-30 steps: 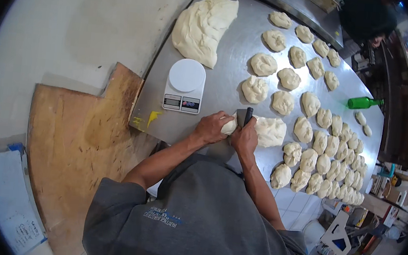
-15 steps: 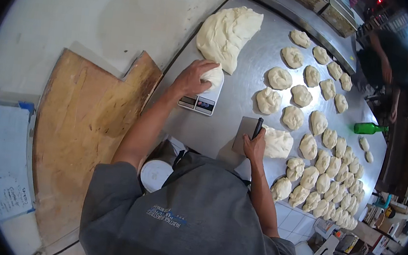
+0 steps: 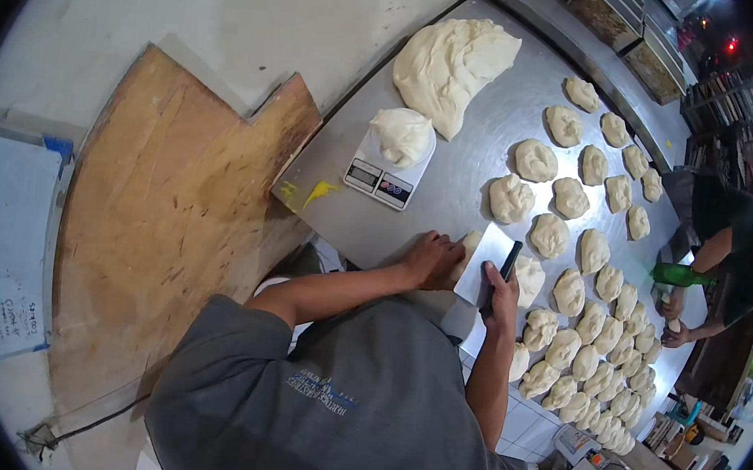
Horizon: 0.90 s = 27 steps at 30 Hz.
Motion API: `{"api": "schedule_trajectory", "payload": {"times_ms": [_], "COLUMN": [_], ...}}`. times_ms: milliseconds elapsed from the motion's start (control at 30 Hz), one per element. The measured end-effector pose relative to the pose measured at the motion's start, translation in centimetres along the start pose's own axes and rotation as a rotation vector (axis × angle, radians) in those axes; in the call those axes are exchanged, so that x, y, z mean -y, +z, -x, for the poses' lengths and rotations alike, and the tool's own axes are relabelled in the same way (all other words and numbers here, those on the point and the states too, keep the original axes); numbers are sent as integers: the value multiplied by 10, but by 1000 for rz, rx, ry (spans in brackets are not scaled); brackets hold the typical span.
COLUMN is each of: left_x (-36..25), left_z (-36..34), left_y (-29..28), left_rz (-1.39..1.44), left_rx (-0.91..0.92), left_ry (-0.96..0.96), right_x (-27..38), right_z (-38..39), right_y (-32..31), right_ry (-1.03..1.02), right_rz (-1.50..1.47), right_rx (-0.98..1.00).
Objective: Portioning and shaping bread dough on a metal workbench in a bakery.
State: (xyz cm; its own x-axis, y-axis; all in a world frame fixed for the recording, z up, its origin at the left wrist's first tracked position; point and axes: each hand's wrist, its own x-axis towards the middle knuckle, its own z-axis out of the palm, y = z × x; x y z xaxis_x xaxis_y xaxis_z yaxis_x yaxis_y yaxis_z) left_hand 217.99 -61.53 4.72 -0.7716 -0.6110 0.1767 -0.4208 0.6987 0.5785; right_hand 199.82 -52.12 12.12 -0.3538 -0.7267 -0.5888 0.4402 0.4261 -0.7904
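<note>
Scraper (image 3: 481, 268) gripped in R hand (image 3: 501, 301); dough pc. (image 3: 469, 244) touched by L hand (image 3: 435, 261), grip unclear; scale (image 3: 381, 183) w/ lump (image 3: 401, 136) noted fwd-L of it.

The left forearm (image 3: 344, 292) slants forward and rightward, ending in the left hand (image 3: 435, 261), which is curled with its back upward. The right forearm (image 3: 494, 373) points nearly straight ahead; the right hand (image 3: 503, 300) is clenched, its thumb (image 3: 491, 273) extended.

Dough chunk (image 3: 470, 242) — partly hidden by the person's left hand (image 3: 435, 262) and the scraper (image 3: 485, 262). Scale (image 3: 390, 169) platform mostly under a dough ball (image 3: 401, 138); display (image 3: 363, 175) too small to read. Co-worker (image 3: 740, 229) blurred — partly lost at the dark rim.
</note>
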Motion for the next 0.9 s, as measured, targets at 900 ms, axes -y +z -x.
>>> {"api": "schedule_trajectory", "payload": {"times_ms": [900], "left_x": [103], "left_z": [-12], "left_y": [-122], "left_rz": [-329], "left_rx": [-511], "left_ry": [-247], "right_x": [23], "right_z": [-1], "right_y": [66], "right_ry": [-484], "right_rz": [866], "right_rx": [104]}}
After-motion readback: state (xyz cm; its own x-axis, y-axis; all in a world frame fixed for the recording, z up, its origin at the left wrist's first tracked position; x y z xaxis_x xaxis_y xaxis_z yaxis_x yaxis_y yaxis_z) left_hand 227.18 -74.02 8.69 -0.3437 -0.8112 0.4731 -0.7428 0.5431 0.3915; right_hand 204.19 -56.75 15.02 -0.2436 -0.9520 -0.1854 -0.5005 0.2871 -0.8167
